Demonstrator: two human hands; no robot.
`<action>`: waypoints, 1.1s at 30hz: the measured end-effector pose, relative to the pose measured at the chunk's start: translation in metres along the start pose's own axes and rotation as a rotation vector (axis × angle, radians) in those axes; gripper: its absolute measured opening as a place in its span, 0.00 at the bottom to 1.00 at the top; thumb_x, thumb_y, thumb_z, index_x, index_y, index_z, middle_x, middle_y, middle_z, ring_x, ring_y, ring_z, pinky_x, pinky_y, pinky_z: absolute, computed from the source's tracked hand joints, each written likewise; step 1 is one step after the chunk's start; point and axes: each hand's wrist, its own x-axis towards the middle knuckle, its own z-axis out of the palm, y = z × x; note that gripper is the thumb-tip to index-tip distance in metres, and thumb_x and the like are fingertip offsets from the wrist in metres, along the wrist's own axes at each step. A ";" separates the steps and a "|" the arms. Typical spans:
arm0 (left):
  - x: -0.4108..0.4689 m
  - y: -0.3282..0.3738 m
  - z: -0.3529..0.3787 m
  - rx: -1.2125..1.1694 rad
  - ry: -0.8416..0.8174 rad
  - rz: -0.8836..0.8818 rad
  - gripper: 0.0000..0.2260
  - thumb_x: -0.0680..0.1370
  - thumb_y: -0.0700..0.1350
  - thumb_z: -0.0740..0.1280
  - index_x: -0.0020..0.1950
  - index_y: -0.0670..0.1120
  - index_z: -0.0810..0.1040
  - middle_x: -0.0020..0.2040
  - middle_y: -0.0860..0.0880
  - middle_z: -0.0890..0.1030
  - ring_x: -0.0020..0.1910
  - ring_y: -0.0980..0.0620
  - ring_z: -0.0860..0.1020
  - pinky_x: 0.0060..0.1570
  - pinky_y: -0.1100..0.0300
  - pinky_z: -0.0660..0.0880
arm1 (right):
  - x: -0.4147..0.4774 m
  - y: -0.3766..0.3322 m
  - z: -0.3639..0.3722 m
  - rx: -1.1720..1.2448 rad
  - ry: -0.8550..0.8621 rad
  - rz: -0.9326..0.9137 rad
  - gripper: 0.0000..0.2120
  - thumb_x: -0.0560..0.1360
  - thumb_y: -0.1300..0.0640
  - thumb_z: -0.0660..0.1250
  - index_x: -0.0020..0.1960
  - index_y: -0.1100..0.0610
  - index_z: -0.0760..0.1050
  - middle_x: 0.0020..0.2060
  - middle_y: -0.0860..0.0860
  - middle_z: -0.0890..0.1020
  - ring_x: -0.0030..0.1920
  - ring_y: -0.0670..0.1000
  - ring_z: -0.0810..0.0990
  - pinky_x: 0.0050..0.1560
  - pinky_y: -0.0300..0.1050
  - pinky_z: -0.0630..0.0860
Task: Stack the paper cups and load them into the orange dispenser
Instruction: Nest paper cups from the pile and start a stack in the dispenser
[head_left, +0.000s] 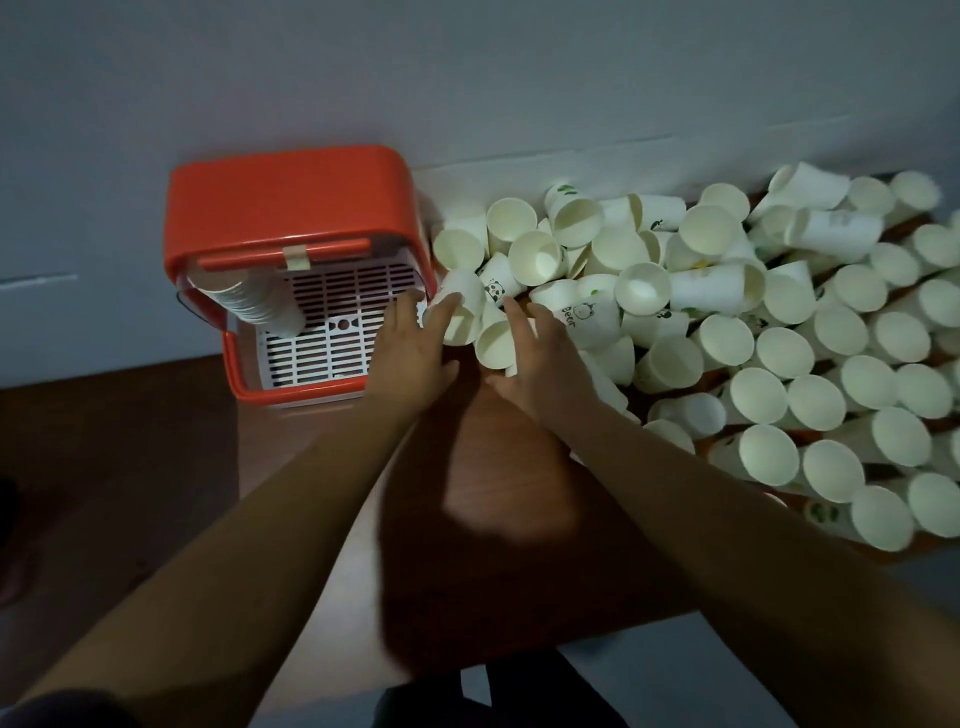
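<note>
The orange dispenser (291, 202) stands at the left against the wall, with a nested stack of paper cups (260, 304) inside above its white grille. A big heap of loose white paper cups (727, 322) covers the table to its right. My left hand (410, 358) reaches to the heap's left edge, its straight fingers lying on a cup (462, 291) beside the dispenser. My right hand (545, 364) is close beside it and holds another cup (493, 343) between forefinger and thumb, the cup's mouth facing me.
The brown wooden table (493, 493) runs from the dispenser to the heap, with its near edge low in view. A grey wall (467, 78) stands right behind the dispenser and cups. Some cups carry small printed cartoons.
</note>
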 end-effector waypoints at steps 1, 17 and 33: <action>0.001 0.000 0.003 0.020 -0.010 0.004 0.38 0.68 0.45 0.75 0.77 0.49 0.66 0.67 0.35 0.68 0.65 0.36 0.69 0.62 0.42 0.72 | 0.004 0.001 0.004 -0.023 -0.004 -0.015 0.47 0.63 0.48 0.79 0.75 0.60 0.63 0.64 0.63 0.72 0.61 0.62 0.74 0.63 0.56 0.73; -0.002 0.008 0.024 -0.051 0.038 -0.039 0.27 0.71 0.42 0.75 0.68 0.40 0.72 0.59 0.37 0.72 0.56 0.36 0.74 0.54 0.43 0.75 | 0.022 0.020 0.020 -0.024 -0.037 -0.173 0.09 0.67 0.69 0.70 0.45 0.60 0.76 0.40 0.56 0.77 0.41 0.57 0.77 0.41 0.51 0.76; -0.119 -0.023 0.011 -0.295 0.005 -0.333 0.18 0.76 0.33 0.67 0.63 0.45 0.81 0.55 0.44 0.81 0.45 0.45 0.80 0.47 0.61 0.71 | -0.039 -0.010 0.016 0.117 -0.355 -0.134 0.14 0.77 0.60 0.62 0.59 0.52 0.80 0.51 0.54 0.79 0.52 0.56 0.78 0.44 0.44 0.71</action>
